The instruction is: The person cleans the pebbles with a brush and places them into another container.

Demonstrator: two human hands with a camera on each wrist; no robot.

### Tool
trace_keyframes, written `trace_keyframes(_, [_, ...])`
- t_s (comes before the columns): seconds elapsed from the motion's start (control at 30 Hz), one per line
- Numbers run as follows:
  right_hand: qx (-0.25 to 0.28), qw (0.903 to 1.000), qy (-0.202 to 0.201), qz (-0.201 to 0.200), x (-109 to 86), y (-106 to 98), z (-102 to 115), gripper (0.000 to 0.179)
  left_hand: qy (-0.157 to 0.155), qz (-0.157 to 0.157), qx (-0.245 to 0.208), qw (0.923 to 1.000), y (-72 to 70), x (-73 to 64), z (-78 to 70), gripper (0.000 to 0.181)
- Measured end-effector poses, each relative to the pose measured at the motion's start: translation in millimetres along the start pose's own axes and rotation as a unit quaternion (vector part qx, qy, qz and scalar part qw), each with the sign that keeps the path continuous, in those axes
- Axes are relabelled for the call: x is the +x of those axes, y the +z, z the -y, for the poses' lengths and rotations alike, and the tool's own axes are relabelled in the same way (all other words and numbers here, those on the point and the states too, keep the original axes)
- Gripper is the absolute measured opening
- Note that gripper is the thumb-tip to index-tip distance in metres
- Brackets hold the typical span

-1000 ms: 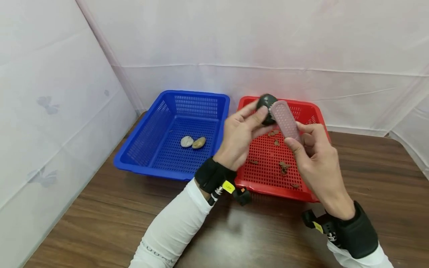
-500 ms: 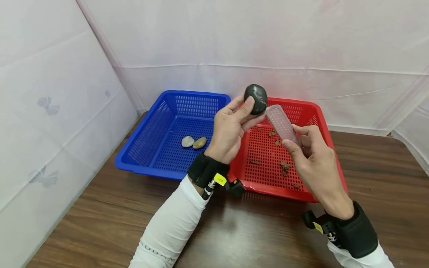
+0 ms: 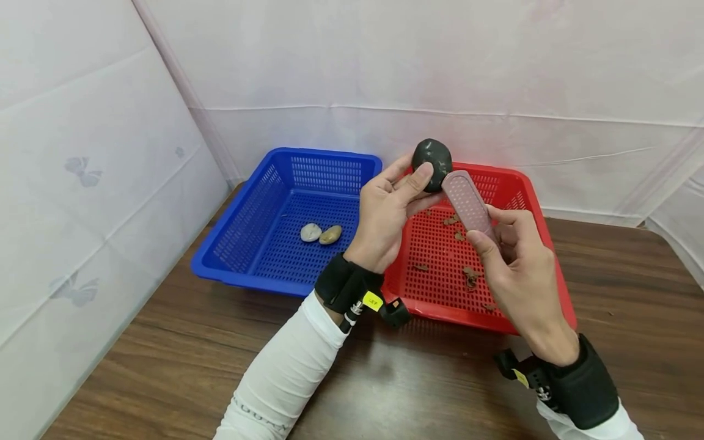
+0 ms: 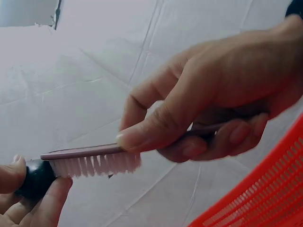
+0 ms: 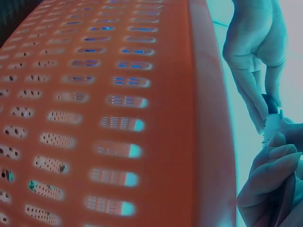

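My left hand [image 3: 382, 211] holds up a smooth dark stone [image 3: 432, 162] between thumb and fingers, above the red basket's left back part. In my right hand [image 3: 519, 269] is a pinkish brush [image 3: 467, 201], gripped by its handle with thumb and curled fingers. The left wrist view shows the pale bristles [image 4: 94, 164] pointing down, their far end against the stone [image 4: 37, 178]. Seen from the right wrist, the brush and stone are small and partly hidden behind the fingers [image 5: 272, 165].
Under the hands stands a red basket [image 3: 440, 313] with several brown scraps [image 3: 471, 276] on its floor. To its left, a blue basket [image 3: 236, 278] holds a white stone [image 3: 310, 232] and a tan stone [image 3: 330, 234]. Both stand on a wooden table [image 3: 181, 348] before white sheeting.
The left hand turned the dark stone and moved it left and up, then slightly back right toward the brush. The right hand with the brush shifted only a little.
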State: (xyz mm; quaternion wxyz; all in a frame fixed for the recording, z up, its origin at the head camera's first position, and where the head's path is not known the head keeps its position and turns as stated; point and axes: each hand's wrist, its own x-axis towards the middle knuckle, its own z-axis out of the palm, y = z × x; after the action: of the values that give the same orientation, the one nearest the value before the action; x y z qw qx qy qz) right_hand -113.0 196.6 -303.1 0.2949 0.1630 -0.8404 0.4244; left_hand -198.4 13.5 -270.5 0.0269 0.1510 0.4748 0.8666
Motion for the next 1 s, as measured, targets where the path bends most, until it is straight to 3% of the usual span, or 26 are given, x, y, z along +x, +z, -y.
trace_keyframes(0.23, [0.006, 0.9999, 0.007, -0.012, -0.7, 0, 1, 0.049, 0.039, 0.024, 0.057, 0.9973, 2.3, -3.0, 0.7, 0.044])
trace_keyframes(0.37, [0.013, 0.9995, 0.008, -0.027, 1.0, -3, 5, 0.047, 0.034, 0.049, 0.067, 0.996, 7.9, -7.4, 8.0, 0.043])
trace_keyframes(0.5, [0.001, 0.9995, -0.01, -0.031, 2.1, -5, 8, 0.052, 0.007, 0.08, 0.06, 0.995, 13.5, -13.2, 18.8, 0.044])
trace_keyframes(0.63, [-0.01, 0.9991, -0.025, -0.033, 3.6, -6, 9, 0.054, -0.016, 0.091, 0.058, 0.994, 15.0, -16.6, 24.1, 0.045])
trace_keyframes(0.87, [-0.02, 0.9975, -0.022, -0.064, 6.6, -11, 5, 0.05, -0.061, 0.119, 0.065, 0.9889, 16.8, -17.4, 24.4, 0.043])
trace_keyframes(1.0, [0.002, 0.9961, -0.005, -0.089, 7.2, -16, 2, 0.045, -0.084, 0.132, 0.055, 0.9862, 17.8, -17.7, 26.6, 0.041])
